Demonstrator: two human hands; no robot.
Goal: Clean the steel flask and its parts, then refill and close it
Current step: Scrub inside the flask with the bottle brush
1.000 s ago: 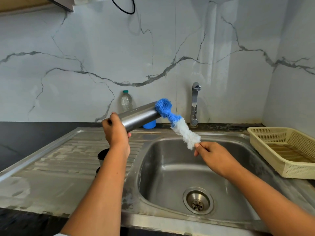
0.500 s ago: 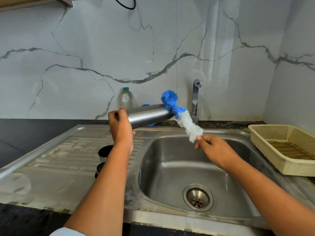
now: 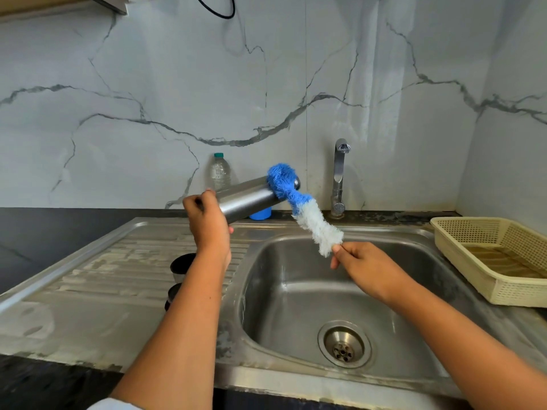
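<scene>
- Left hand (image 3: 208, 223), raised over the seam between drainboard and basin, has its fingers curled round the base end of the steel flask (image 3: 245, 199), with the forearm rising steeply from the lower edge of the view.
- That flask lies almost level in the air, its mouth end pointing right and slightly up, toward the tap.
- Right hand (image 3: 367, 264) hangs above the basin, thumb and fingertips pinching the lower end of a bottle brush (image 3: 307, 216); the remaining fingers are loosely bent.
- White bristles run up and left from that pinch, and the blue bristles curl over the flask's mouth. How far the blue part sits inside cannot be told.
- Two dark round flask parts (image 3: 181, 264) stand on the ribbed steel drainboard (image 3: 118, 276), partly hidden behind the left forearm.
- A steel sink basin (image 3: 296, 294) lies below the right hand, with a round drain (image 3: 343, 346) at its bottom.
- Behind the flask, at the wall, are a clear plastic bottle (image 3: 220, 173) with a green cap and a blue object (image 3: 260, 214), mostly hidden.
- A chrome tap (image 3: 340, 179) rises at the basin's back edge.
- A cream slotted basket (image 3: 461, 222) sits at the right of the sink.
- Dark countertop (image 3: 44, 232) lies at the left, grey-veined marble wall (image 3: 148, 84) behind, and a black cable (image 3: 219, 8) loops at the top.
</scene>
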